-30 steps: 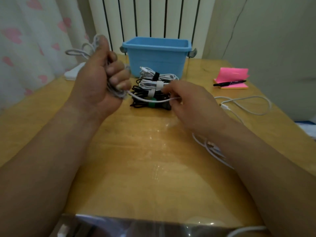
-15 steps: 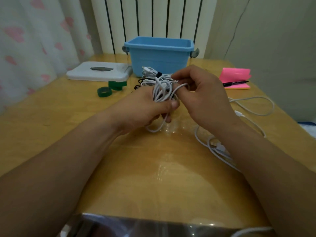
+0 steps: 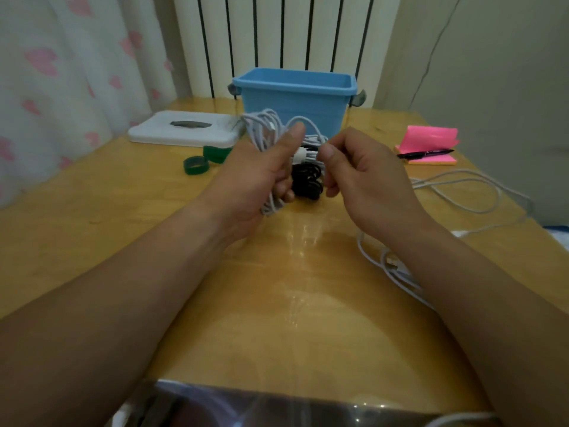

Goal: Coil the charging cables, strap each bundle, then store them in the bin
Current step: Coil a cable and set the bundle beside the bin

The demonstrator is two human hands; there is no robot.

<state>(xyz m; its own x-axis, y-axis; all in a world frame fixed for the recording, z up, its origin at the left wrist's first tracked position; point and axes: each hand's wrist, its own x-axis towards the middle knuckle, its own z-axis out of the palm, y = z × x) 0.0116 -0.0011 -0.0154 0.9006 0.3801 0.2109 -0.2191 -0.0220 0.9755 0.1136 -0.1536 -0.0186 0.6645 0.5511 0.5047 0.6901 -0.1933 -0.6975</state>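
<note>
Head camera: what does the blue bin (image 3: 292, 107) hold?

— Can't tell. It stands at the far end of the table (image 3: 277, 303), in front of the radiator (image 3: 277, 35), and only its inner far wall shows above the rim.

— And the cable being coiled?

— The white cable (image 3: 261, 127) is looped in a bunch through the left hand (image 3: 255, 180), held up above the table, just in front of the bin. The fingers curl round the loops with the thumb raised. The right hand (image 3: 366, 180) is close beside it, thumb and forefinger pinching the cable's end by the white plug.

— What's behind the hands?

— The strapped bundles (image 3: 308, 181), mostly black, lie on the table between the hands and the bin; the hands cover part of them.

— Anything else lying around?

— The loose white cable (image 3: 462, 192) sprawls at the right, running under the right forearm. Two green strap rolls (image 3: 195, 165) sit at the left, near a flat white lid (image 3: 184, 132). At the far right are pink sticky notes (image 3: 431, 140) with a pen (image 3: 425, 154) across them. A curtain (image 3: 61, 72) with pink shapes hangs at the left.

— Any writing?

— Marks on the pen are too small to read.
</note>
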